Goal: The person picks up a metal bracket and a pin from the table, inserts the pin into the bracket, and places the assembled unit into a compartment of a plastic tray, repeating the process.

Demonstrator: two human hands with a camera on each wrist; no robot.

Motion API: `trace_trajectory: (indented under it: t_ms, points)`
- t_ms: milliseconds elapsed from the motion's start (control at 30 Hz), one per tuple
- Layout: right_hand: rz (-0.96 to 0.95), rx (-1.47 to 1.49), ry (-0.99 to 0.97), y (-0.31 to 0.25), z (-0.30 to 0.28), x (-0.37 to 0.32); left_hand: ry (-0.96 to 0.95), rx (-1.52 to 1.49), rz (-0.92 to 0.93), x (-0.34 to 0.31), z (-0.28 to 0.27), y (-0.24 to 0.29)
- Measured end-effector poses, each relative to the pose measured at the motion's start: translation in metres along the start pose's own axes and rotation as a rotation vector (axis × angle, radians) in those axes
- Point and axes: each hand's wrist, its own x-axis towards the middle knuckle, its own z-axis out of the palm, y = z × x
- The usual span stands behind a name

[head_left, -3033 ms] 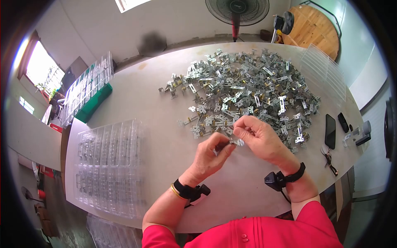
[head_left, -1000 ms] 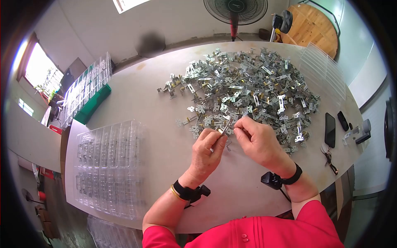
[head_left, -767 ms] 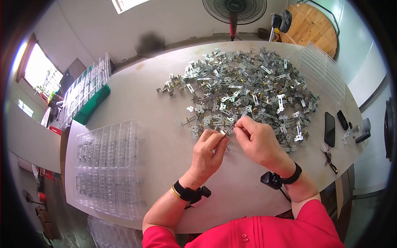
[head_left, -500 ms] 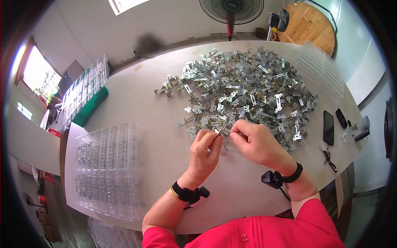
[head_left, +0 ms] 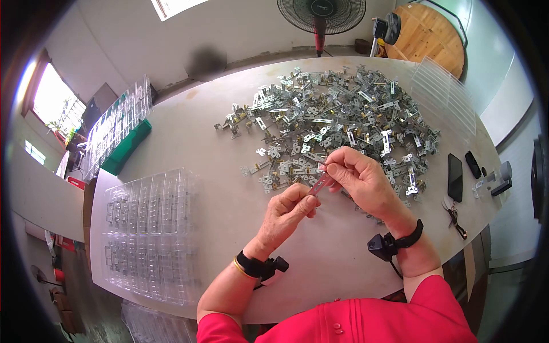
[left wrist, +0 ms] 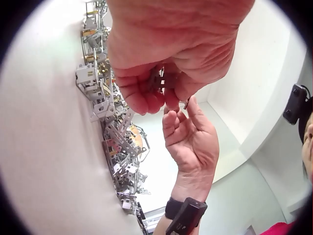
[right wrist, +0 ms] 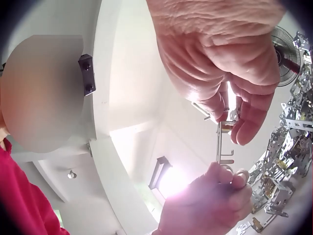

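A slim slotted metal bracket [head_left: 319, 184] spans the gap between the two hands, just in front of the heap. My left hand [head_left: 286, 214] pinches its near end between thumb and fingers. At the far end, the thumb and fingers of my right hand [head_left: 366, 183] pinch it. From the right wrist view, the bracket [right wrist: 219, 139] shows small bent tabs along one side and a brass-coloured piece near the right fingertips. The palm of the left hand partly hides a dark metal part [left wrist: 160, 81] in the left wrist view.
A large heap of metal brackets [head_left: 343, 120] spreads beyond the hands. Clear plastic trays [head_left: 150, 234] lie at left, with more trays above a green box [head_left: 127, 147]. A phone [head_left: 454, 177] and pliers [head_left: 453, 217] lie at right, below a clear tray [head_left: 443, 94].
The bracket has turned so its slotted face shows, stretched between both hands. My right hand has rotated, its thumb now on top, and joined the left at the bracket's far end.
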Motion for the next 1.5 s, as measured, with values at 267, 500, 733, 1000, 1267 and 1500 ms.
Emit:
trace_trajectory:
  t_ms: [267,500,733,1000,1267,1500]
  points:
    - [0.033,0.006,0.071,0.001,0.006,0.000,0.195,-0.045,0.062,0.004,0.006,-0.008]
    - [0.035,-0.014,0.042,0.011,0.013,0.000,0.221,0.450,0.266,0.004,0.004,-0.013]
    - [-0.191,-0.227,0.176,0.006,0.011,0.000,0.367,0.345,0.181,0.005,0.003,-0.014]
    - [-0.042,-0.378,-0.199,-0.003,0.014,-0.008,0.511,0.158,0.097,0.012,-0.002,-0.023]
    - [-0.122,-0.524,-0.638,0.038,0.039,-0.029,0.564,0.117,0.095,0.018,-0.003,-0.028]
    - [0.127,-0.445,-0.748,0.047,0.044,-0.022,0.542,0.089,0.102,0.018,0.002,-0.005]
